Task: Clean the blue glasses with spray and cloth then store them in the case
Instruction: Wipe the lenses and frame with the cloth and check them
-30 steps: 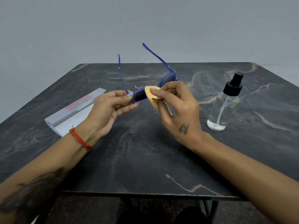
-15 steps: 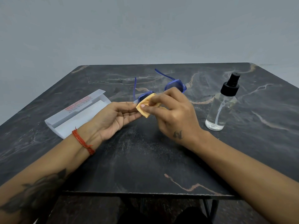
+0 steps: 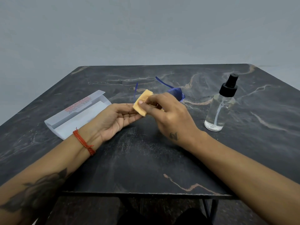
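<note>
The blue glasses (image 3: 176, 93) are held low over the middle of the table, temples pointing away from me. My left hand (image 3: 116, 116), palm up, holds their left end between thumb and fingertips; that end and its lens are hidden under the cloth. My right hand (image 3: 168, 114) pinches the folded yellow cloth (image 3: 141, 103) over the left lens. Only the right lens and both temples show past my right hand. The white case (image 3: 76, 118) lies open on the left of the table. A clear spray bottle (image 3: 219, 109) with a black pump stands upright on the right.
The dark marble-pattern table (image 3: 146, 156) has its front edge near me, and its legs show below. A plain grey wall rises behind the table. The case lies just left of my left wrist, and the bottle stands a hand's width right of my right hand.
Both hands have lowered the glasses from raised above the table to just over its surface. The cloth has shifted on the left lens, with more of it showing now.
</note>
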Available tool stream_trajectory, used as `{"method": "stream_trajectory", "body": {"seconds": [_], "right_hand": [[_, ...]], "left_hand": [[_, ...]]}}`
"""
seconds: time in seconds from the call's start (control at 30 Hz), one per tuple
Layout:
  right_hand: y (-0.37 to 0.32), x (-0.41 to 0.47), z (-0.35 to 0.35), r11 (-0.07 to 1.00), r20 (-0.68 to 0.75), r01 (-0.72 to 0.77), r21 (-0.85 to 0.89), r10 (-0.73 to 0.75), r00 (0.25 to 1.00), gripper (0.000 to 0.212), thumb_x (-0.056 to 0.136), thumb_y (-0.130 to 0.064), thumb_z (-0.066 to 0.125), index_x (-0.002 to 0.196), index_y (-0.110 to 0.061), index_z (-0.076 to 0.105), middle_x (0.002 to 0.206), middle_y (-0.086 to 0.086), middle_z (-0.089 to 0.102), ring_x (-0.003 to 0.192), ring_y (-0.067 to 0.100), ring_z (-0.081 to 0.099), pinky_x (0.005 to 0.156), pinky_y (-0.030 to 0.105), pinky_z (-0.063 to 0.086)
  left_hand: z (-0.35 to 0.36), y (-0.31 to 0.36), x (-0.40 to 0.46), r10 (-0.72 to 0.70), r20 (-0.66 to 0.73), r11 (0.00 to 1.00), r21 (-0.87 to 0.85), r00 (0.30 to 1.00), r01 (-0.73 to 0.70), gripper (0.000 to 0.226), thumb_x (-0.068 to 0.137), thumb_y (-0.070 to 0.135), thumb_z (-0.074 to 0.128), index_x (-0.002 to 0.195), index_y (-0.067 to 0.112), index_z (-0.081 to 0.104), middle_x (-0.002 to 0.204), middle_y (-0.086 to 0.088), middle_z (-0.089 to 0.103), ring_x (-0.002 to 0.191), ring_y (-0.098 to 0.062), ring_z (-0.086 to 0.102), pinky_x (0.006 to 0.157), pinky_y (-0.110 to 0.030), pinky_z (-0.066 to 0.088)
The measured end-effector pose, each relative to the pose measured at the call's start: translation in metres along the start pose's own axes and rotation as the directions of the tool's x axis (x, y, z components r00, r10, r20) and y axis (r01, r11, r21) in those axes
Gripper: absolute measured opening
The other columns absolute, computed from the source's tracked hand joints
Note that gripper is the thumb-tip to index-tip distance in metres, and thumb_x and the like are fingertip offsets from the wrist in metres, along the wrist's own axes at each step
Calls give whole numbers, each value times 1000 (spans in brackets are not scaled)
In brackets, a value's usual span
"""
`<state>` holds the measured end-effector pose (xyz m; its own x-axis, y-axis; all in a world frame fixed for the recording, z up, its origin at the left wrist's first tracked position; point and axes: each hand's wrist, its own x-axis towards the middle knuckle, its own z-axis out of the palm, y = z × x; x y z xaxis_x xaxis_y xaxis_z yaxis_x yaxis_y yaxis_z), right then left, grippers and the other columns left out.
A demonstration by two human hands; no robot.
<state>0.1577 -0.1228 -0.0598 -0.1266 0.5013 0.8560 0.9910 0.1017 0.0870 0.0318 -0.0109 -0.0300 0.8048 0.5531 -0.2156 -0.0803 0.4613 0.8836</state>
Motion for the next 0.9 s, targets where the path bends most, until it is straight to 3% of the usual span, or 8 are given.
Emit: {"method": "stream_trajectory", "body": {"seconds": [0.07,0.23,0.4,0.5,0.67,0.77,0.9], "right_hand": [[1,-1,1,1000,21,1,20,-1,1000,33,95,-4,39,103,-5,72,89,12,66,77,20,46,61,27,42],[6,-1,-3,999,-16,-35,-2,35,999,29,71,11,61,92,-3,75,84,13,67,69,27,56,61,26,42],[8,2,-9,994,-56,-105,-33,103,993,26,73,9,67,94,-3,74,82,13,66,65,28,56,55,31,45],[5,3,-4,994,-28,-88,-70,86,996,31,72,10,71,101,-2,72,85,15,64,67,27,55,55,29,41],[3,-2,4,1000,76,-23,5,23,997,38,77,10,64,112,-4,68,93,15,63,81,20,44,58,30,44],[4,-3,2,999,106,7,50,-12,994,32,82,5,55,107,-6,70,91,14,64,79,22,47,56,33,49],[8,-2,-3,999,36,-9,43,7,999,26,82,5,54,91,-6,75,83,11,67,69,25,55,59,29,45]], "left_hand": [[0,1,0,8,1,1000,-23,1000,-8,21,67,0,54,73,-3,74,87,-12,73,79,-16,71,67,-21,57],[-1,4,2,-13,-33,1000,-28,999,12,20,65,0,55,72,-3,73,81,-14,72,73,-16,71,63,-21,58],[-2,5,2,-45,-60,998,-56,997,42,27,65,0,56,90,-7,64,79,-17,70,68,-17,70,65,-22,58],[-3,5,2,-44,-59,997,-59,997,41,25,67,0,56,90,-6,64,79,-16,70,68,-17,70,64,-21,58],[-2,4,2,-42,-21,999,-33,999,41,20,67,-1,54,73,-4,73,84,-15,72,74,-17,71,64,-20,57],[-4,4,2,-41,-12,998,-50,999,41,22,64,-1,55,78,-7,72,89,-17,71,77,-18,71,66,-22,58],[-4,6,2,-24,-51,999,-48,998,21,31,64,0,55,92,-7,64,85,-15,70,73,-16,70,66,-22,58]]}}
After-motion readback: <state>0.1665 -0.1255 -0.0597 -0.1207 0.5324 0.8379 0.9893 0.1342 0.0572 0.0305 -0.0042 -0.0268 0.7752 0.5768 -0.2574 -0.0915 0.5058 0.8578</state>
